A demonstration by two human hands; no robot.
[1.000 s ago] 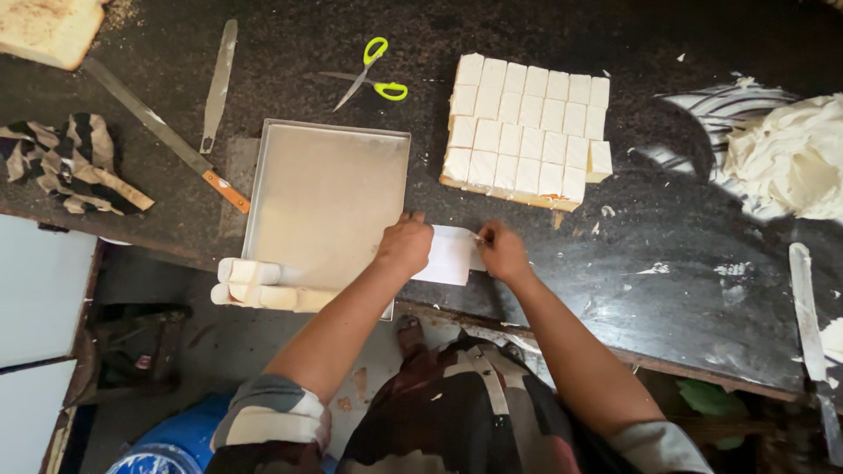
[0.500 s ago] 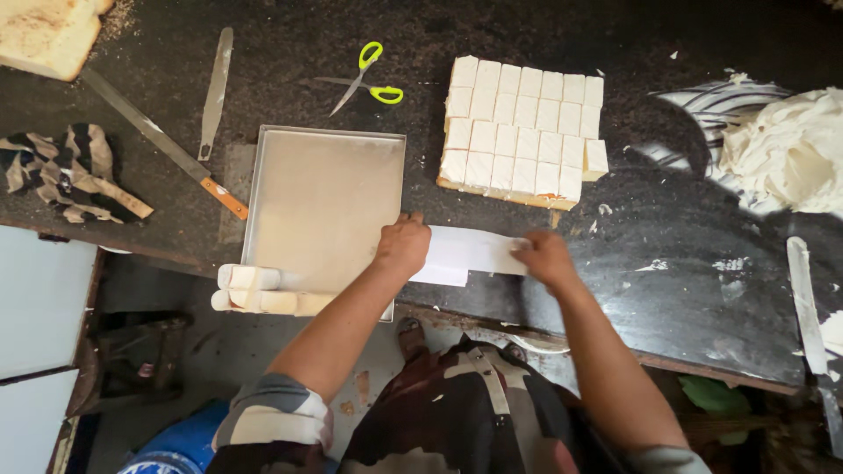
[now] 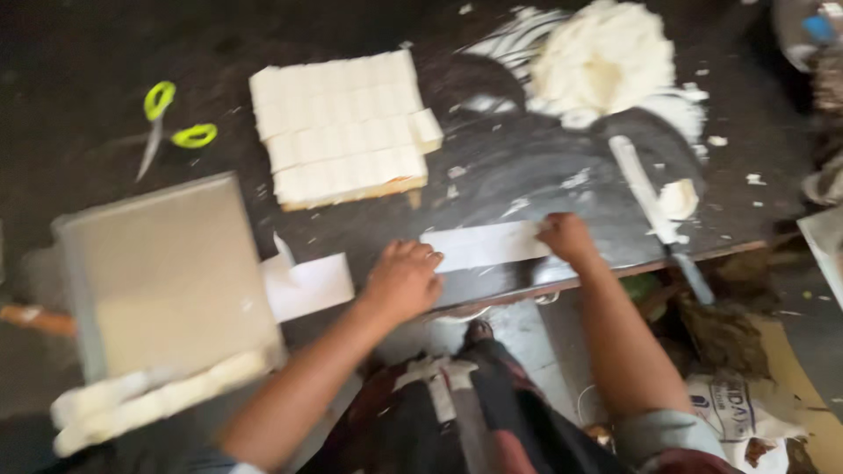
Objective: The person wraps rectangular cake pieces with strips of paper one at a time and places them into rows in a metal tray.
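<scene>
Dark countertop (image 3: 527, 175) bears white strip (image 3: 483, 246) stretched between left hand (image 3: 404, 281) and right hand (image 3: 566, 237).

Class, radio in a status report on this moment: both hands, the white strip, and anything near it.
Left hand flat on long white paper strip. Right hand pressing its far end. Block of cut white squares beyond, apart from strip; long flat-bladed knife beside right hand.
</scene>
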